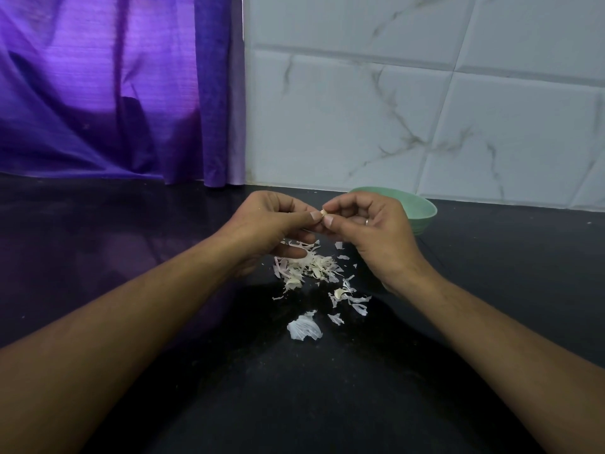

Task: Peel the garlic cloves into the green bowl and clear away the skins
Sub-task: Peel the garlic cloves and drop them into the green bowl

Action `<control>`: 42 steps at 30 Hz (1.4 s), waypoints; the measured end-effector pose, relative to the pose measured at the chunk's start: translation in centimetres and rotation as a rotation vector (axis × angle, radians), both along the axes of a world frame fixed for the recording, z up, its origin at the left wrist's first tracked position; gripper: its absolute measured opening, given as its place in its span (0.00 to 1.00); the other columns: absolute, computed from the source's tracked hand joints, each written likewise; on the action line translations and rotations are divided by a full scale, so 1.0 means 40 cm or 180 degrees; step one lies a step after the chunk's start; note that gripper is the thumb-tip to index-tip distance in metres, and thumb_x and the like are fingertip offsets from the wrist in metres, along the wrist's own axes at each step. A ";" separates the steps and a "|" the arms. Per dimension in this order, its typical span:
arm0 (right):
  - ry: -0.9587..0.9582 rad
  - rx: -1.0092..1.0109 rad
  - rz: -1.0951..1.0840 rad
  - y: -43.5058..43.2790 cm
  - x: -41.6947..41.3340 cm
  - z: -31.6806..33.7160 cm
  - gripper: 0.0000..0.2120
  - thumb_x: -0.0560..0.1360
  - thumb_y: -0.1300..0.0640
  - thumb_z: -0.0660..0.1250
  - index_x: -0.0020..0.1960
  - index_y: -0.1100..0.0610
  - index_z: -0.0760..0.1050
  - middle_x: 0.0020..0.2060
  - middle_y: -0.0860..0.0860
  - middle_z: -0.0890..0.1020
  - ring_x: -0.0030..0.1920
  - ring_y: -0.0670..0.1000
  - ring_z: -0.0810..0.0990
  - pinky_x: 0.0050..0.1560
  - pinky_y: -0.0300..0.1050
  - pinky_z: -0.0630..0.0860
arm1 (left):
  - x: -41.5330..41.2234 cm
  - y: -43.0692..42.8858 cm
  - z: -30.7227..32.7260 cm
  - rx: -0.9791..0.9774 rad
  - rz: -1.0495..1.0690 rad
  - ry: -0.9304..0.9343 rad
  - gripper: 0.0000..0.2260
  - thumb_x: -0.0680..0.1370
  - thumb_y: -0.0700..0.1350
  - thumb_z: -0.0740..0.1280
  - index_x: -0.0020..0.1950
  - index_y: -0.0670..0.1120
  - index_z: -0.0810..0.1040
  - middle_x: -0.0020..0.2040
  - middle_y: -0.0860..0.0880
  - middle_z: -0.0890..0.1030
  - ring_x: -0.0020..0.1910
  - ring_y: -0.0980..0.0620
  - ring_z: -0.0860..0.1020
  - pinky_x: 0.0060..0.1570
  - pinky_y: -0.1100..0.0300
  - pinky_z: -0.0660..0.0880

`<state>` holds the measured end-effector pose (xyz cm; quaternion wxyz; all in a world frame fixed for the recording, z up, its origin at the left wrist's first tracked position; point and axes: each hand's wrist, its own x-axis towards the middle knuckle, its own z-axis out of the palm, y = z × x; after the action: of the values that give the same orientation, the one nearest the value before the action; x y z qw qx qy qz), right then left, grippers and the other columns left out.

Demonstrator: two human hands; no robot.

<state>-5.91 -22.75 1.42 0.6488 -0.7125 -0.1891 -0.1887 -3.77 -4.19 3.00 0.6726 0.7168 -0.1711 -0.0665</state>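
My left hand (268, 224) and my right hand (373, 234) meet above the black counter, both pinching a small garlic clove (324, 213) between thumbs and fingertips. Most of the clove is hidden by the fingers. Under the hands lies a pile of white and pinkish garlic skins (311, 268), with looser scraps trailing toward me and one larger skin piece (304, 327) nearest. The green bowl (420, 209) stands behind my right hand by the wall; its contents are hidden.
The black counter (131, 257) runs to a grey marbled tile wall (425, 109) at the back. A purple curtain (114, 93) hangs at the back left, its hem touching the counter.
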 end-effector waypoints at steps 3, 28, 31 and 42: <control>-0.0004 -0.0028 0.0002 -0.001 -0.003 0.003 0.06 0.75 0.70 0.74 0.51 0.64 0.82 0.41 0.59 0.87 0.45 0.58 0.88 0.48 0.45 0.84 | -0.003 0.000 0.001 -0.0017 -0.0001 -0.0003 0.04 0.79 0.40 0.74 0.50 0.40 0.85 0.44 0.44 0.87 0.42 0.53 0.84 0.39 0.57 0.82; 0.0071 0.0069 -0.0044 0.011 -0.010 0.010 0.06 0.74 0.70 0.75 0.50 0.66 0.83 0.40 0.61 0.87 0.43 0.57 0.89 0.45 0.46 0.84 | -0.023 -0.020 0.004 -0.0015 0.0424 -0.0331 0.05 0.77 0.36 0.72 0.44 0.34 0.83 0.39 0.41 0.84 0.35 0.54 0.80 0.38 0.57 0.81; 0.0103 0.0172 -0.0039 0.008 -0.013 0.018 0.06 0.75 0.70 0.74 0.51 0.68 0.82 0.39 0.60 0.87 0.39 0.53 0.88 0.41 0.40 0.82 | -0.023 -0.013 0.009 0.0011 0.0330 -0.0394 0.08 0.79 0.39 0.73 0.49 0.33 0.84 0.44 0.41 0.87 0.38 0.54 0.82 0.36 0.59 0.82; 0.0112 0.0015 -0.0052 0.011 -0.014 0.013 0.05 0.73 0.70 0.76 0.47 0.64 0.84 0.40 0.62 0.87 0.45 0.62 0.88 0.51 0.55 0.85 | -0.023 -0.013 0.008 0.0097 0.0366 -0.0510 0.06 0.77 0.35 0.72 0.40 0.38 0.83 0.39 0.39 0.83 0.36 0.51 0.81 0.38 0.56 0.81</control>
<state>-6.49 -22.33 1.94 0.6522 -0.7157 -0.1713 -0.1820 -4.70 -4.70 3.32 0.6485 0.7386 -0.1819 0.0272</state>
